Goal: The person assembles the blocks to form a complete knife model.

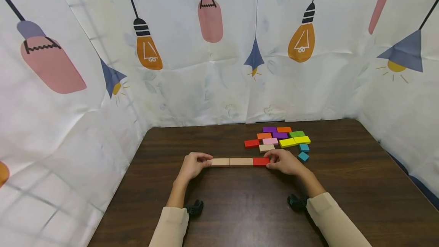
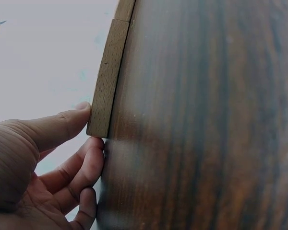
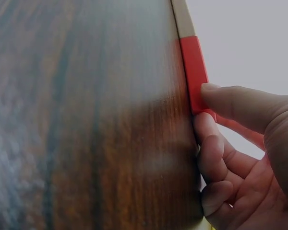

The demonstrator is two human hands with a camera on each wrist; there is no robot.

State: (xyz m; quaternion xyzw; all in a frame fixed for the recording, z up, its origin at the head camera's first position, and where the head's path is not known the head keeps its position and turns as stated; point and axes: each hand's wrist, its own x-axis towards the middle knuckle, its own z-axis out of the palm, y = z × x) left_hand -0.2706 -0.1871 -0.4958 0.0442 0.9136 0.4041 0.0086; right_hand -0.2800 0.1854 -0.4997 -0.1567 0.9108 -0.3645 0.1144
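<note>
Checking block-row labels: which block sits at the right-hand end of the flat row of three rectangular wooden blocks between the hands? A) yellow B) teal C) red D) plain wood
C. The red rectangular wooden block ends the row under the right hand; the two plain wooden blocks run toward the left hand.

Red block (image 3: 194, 72) end hidden by thumb.
</note>
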